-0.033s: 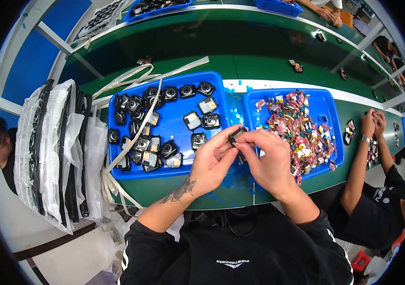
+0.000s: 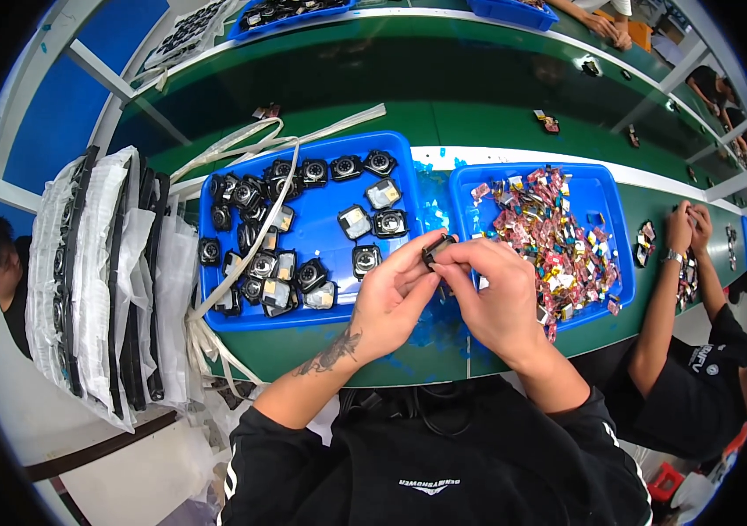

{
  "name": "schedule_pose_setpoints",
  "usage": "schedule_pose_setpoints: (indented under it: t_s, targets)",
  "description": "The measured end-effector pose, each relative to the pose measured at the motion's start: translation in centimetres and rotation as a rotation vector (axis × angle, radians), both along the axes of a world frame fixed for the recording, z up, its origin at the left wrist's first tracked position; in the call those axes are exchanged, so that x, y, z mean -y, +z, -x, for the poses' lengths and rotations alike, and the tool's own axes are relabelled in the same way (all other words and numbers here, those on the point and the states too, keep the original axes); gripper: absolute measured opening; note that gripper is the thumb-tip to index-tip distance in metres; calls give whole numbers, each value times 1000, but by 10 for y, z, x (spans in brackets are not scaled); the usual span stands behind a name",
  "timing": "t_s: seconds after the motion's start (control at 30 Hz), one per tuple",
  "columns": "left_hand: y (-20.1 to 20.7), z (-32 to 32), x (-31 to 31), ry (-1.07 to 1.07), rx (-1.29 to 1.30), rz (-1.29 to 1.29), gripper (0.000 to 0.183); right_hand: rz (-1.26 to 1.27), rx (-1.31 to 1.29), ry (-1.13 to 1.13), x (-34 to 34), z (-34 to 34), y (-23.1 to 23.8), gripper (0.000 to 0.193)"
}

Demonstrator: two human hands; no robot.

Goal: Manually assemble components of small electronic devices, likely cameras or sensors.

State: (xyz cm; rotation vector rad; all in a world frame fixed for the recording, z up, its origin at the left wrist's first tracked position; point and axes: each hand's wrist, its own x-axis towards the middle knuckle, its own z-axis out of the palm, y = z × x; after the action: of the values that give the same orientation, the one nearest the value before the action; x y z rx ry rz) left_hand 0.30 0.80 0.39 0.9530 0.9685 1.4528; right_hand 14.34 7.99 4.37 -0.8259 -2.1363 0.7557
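Note:
Between both hands, just above the gap between two blue trays, is a small black smartwatch case (image 2: 435, 250), tilted up on edge. My left hand (image 2: 394, 296) is closed around its left side. The thumb and forefinger of my right hand (image 2: 498, 294) pinch at its near right edge; those fingers hide part of it. To the left, a blue tray (image 2: 308, 240) holds several black watch cases (image 2: 312, 273), some with round sensor backs up, others showing pale insides. On the right, another blue tray (image 2: 616, 188) carries a heap of small pink, yellow and white electronic parts (image 2: 558, 245).
White straps (image 2: 238, 279) cross the left tray. Upright stacks of wrapped black trays (image 2: 97, 280) stand at the left. A co-worker's hands (image 2: 687, 230) work at the right, near loose parts (image 2: 645, 244). Beyond runs a green bench (image 2: 365, 74) with white rails.

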Motion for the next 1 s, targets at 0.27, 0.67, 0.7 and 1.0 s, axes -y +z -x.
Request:
schedule_pose_setpoints:
  t_s: [0.27,0.67,0.7,1.0]
  targets:
    - [3,-4,2,7,-65,-1,48,-17,48,5,-4,-1,3,11]
    - [9,-5,-5,111,142,18,59,219,-137,-91,-9,-18,-10,23]
    - [9,-3,-6,112,172,10,55,333,-148,-31,-5,-19,-6,24]
    - [12,4,-1,191,-571,-164,30,803,-429,83,4,-28,-7,11]
